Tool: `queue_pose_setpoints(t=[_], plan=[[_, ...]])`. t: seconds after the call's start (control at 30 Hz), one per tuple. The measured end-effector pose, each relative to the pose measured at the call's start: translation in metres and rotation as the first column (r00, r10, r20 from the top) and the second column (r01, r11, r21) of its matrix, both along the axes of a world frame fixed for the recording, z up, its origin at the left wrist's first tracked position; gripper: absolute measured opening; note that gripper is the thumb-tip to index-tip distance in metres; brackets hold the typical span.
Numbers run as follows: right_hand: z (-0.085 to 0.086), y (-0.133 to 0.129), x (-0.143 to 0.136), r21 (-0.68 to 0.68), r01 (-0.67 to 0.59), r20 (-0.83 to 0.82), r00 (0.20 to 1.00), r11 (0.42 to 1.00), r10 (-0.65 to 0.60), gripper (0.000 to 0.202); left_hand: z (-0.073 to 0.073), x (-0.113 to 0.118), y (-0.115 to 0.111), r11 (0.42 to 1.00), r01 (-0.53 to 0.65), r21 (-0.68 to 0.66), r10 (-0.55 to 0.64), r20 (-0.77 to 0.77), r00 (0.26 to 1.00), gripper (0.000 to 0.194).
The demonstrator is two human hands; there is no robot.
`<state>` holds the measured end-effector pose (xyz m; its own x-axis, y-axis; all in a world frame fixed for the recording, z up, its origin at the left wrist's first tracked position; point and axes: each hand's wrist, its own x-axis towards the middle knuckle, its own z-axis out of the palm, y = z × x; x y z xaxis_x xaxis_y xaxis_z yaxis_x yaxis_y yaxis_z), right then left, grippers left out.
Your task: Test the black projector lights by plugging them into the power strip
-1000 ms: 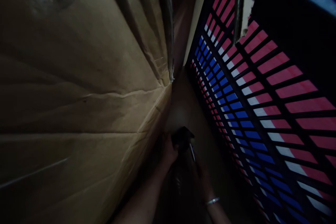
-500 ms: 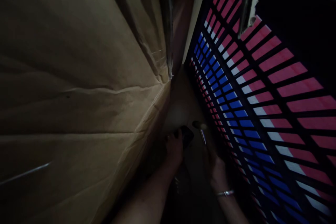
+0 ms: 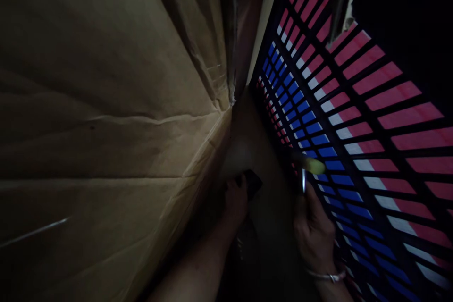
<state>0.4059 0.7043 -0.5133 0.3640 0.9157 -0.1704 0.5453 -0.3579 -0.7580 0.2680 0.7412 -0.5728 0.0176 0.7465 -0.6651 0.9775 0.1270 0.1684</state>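
In dim light, my left hand (image 3: 236,197) reaches down into a narrow gap. Its fingers are closed round a small dark block (image 3: 253,184), whose exact kind the darkness hides. My right hand (image 3: 314,233), with a bracelet at its wrist, grips a mallet (image 3: 313,166) by the handle. The mallet has a shiny metal neck, and one end of its head is yellowish while the other is dark. It is raised to the right of the block, apart from it, in front of the black grid.
A large creased cardboard sheet (image 3: 106,146) fills the left side. On the right a black plastic lattice (image 3: 339,127) slants up, with red, white and blue showing through its openings. A torn cardboard edge (image 3: 348,7) hangs at upper right. The floor (image 3: 255,141) shows between them.
My right hand has swung the mallet up and to the right, away from the dark block. My left hand stays on the block, nearly unmoved. The view has shifted slightly.
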Motion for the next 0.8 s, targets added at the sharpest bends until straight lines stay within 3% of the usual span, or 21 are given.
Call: queue_pose_setpoints(t=[0.13, 0.23, 0.37, 0.5, 0.63, 0.8], plan=[[-0.029, -0.005, 0.003, -0.233, -0.031, -0.057, 0.998, 0.972, 0.018, 0.047, 0.002, 0.001, -0.005, 1.0, 0.012, -0.022, -0.012, 0.008, 1.0, 0.044], [-0.046, -0.009, 0.012, -0.265, -0.03, -0.06, 0.998, 0.964, 0.014, 0.041, 0.001, 0.001, -0.008, 1.0, 0.013, -0.024, -0.013, 0.024, 1.0, 0.047], [-0.047, -0.016, 0.02, -0.32, -0.026, -0.082, 0.997, 0.947, 0.0, 0.047, -0.005, -0.004, -0.009, 1.0, 0.012, -0.009, -0.012, 0.059, 0.998, 0.053], [-0.051, -0.024, 0.012, -0.482, 0.029, -0.231, 0.96, 0.876, -0.159, 0.047, -0.005, -0.014, -0.014, 1.0, -0.008, 0.018, 0.006, 0.095, 0.995, 0.065], [-0.055, -0.02, -0.008, -0.532, 0.022, -0.373, 0.891, 0.846, -0.258, 0.051, 0.015, -0.018, -0.036, 0.996, -0.076, 0.047, 0.071, 0.104, 0.992, 0.079], [-0.043, -0.008, -0.023, -0.484, -0.056, -0.566, 0.781, 0.873, -0.264, 0.053, 0.055, -0.015, -0.072, 0.986, -0.161, 0.042, 0.153, 0.146, 0.977, 0.068]])
